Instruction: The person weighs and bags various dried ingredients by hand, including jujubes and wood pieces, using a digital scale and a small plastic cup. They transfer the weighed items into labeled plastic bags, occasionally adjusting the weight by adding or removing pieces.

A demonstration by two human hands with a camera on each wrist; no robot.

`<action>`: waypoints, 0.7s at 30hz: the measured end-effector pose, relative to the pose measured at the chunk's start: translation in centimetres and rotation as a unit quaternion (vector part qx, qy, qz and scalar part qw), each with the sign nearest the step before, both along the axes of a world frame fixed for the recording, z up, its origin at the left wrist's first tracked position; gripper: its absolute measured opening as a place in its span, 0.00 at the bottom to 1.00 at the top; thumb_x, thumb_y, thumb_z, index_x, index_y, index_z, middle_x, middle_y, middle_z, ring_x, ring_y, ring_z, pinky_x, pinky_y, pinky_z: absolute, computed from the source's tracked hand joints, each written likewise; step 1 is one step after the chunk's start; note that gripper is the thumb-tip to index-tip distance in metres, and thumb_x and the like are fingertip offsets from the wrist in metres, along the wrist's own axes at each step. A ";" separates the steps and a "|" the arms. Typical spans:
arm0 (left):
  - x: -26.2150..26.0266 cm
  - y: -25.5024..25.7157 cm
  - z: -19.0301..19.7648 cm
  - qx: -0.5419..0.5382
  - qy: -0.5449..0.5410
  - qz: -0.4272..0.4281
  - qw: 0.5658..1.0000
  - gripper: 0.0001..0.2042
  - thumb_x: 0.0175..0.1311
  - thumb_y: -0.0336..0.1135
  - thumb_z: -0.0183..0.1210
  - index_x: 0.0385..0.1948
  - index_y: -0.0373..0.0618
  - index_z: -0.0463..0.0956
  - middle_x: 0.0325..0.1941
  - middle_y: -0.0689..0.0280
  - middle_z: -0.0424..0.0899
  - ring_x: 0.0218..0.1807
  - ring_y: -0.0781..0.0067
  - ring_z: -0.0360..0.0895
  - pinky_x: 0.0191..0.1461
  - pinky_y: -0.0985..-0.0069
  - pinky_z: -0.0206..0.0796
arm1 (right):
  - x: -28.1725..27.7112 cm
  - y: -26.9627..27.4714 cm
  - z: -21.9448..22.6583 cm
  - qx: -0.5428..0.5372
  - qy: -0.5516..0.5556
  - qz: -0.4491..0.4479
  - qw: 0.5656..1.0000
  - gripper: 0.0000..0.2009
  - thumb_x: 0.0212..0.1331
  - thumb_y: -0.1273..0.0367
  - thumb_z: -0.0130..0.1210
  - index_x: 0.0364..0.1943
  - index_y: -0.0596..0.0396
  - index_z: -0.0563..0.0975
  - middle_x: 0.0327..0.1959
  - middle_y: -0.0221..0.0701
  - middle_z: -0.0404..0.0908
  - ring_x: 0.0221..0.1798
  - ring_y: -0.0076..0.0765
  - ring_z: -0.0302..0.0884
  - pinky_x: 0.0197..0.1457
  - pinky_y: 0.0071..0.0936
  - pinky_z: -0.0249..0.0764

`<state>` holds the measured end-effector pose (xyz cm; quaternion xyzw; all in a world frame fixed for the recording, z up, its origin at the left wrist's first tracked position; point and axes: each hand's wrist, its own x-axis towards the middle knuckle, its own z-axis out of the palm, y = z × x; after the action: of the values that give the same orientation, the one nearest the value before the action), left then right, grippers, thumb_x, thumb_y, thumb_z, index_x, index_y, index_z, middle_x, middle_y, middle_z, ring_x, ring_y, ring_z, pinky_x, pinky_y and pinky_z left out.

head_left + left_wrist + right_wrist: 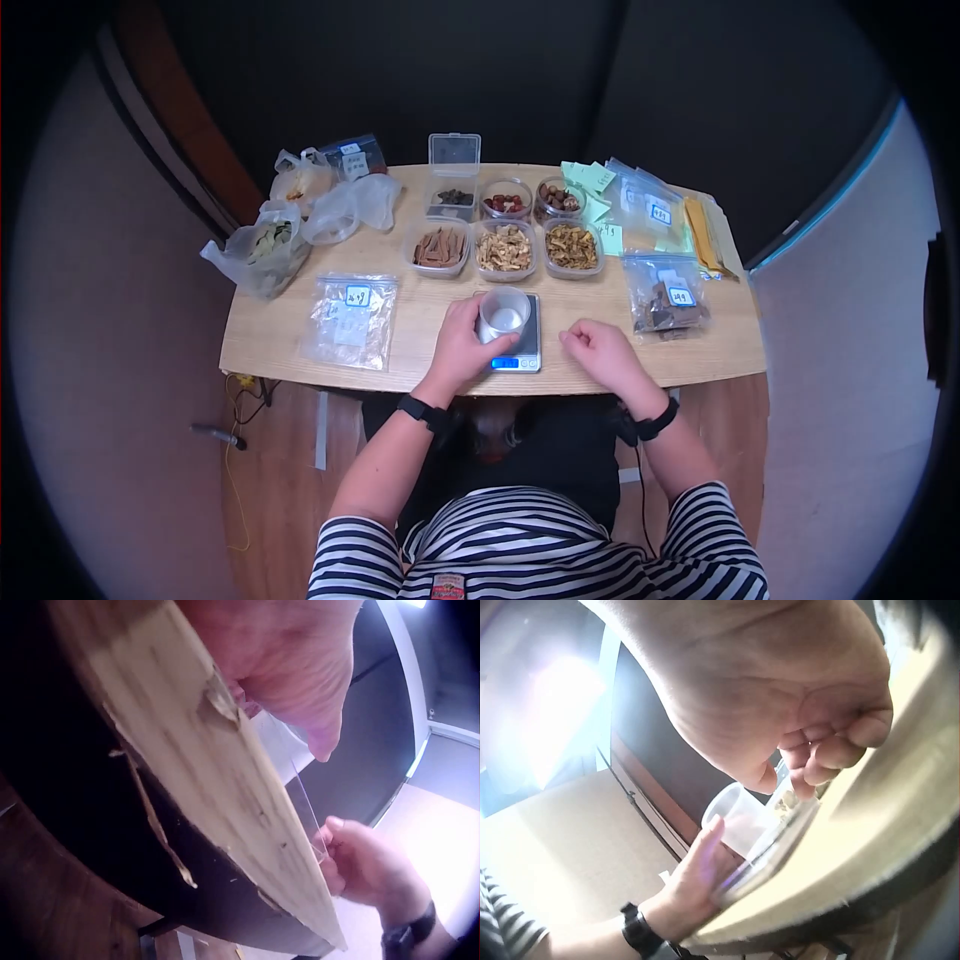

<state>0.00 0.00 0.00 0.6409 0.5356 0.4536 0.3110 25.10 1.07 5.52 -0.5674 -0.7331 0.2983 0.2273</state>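
Observation:
A translucent plastic cup (504, 310) stands over a small digital scale (532, 338) with a lit blue display. My left hand (464, 347) grips the cup from its left side, thumb across the front. In the right wrist view the left hand (690, 886) is round the clear cup (741, 819). To the right of the scale, my right hand (608, 356) rests near the table's front, fingers loosely curled with nothing visible in them; the right wrist view shows this hand (780, 697) from the palm side. The left wrist view partly hides the cup behind the left hand (285, 660).
Behind the scale sit several clear tubs, including bark strips (439, 248), pale slices (504, 250) and brownish pieces (572, 248). A flat labelled bag (350, 325) lies left. Filled plastic bags (268, 250) stand farther left; another labelled bag (668, 300) and green papers (590, 178) are right.

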 end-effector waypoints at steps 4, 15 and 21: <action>0.3 -0.4 1.0 0.002 0.025 0.009 1.000 0.34 0.47 0.40 0.75 0.59 0.39 0.74 0.55 0.54 0.75 0.57 0.57 0.73 0.63 0.66 0.67 | -0.9 5.2 5.8 0.044 -0.025 0.026 0.998 0.14 0.64 0.59 0.59 0.36 0.57 0.82 0.30 0.42 0.85 0.33 0.47 0.83 0.39 0.38 0.77; 0.2 -0.6 1.8 0.012 0.043 0.015 0.999 0.33 0.46 0.42 0.74 0.57 0.40 0.77 0.52 0.55 0.80 0.57 0.54 0.74 0.63 0.63 0.67 | -4.4 26.0 3.5 0.095 -0.230 0.116 0.962 0.11 0.58 0.68 0.57 0.43 0.53 0.84 0.38 0.43 0.87 0.44 0.50 0.84 0.49 0.42 0.78; 0.0 -0.6 2.0 0.018 0.040 0.012 0.999 0.31 0.47 0.44 0.74 0.55 0.41 0.78 0.51 0.56 0.82 0.55 0.53 0.74 0.62 0.62 0.67 | -4.6 27.6 2.9 0.050 -0.264 0.191 0.944 0.17 0.55 0.70 0.60 0.50 0.51 0.83 0.43 0.42 0.86 0.45 0.48 0.84 0.52 0.39 0.78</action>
<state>0.03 -0.56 2.02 0.6573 0.5471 0.4413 0.2719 20.48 28.65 8.46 -0.4630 -0.8754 0.1385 -0.0081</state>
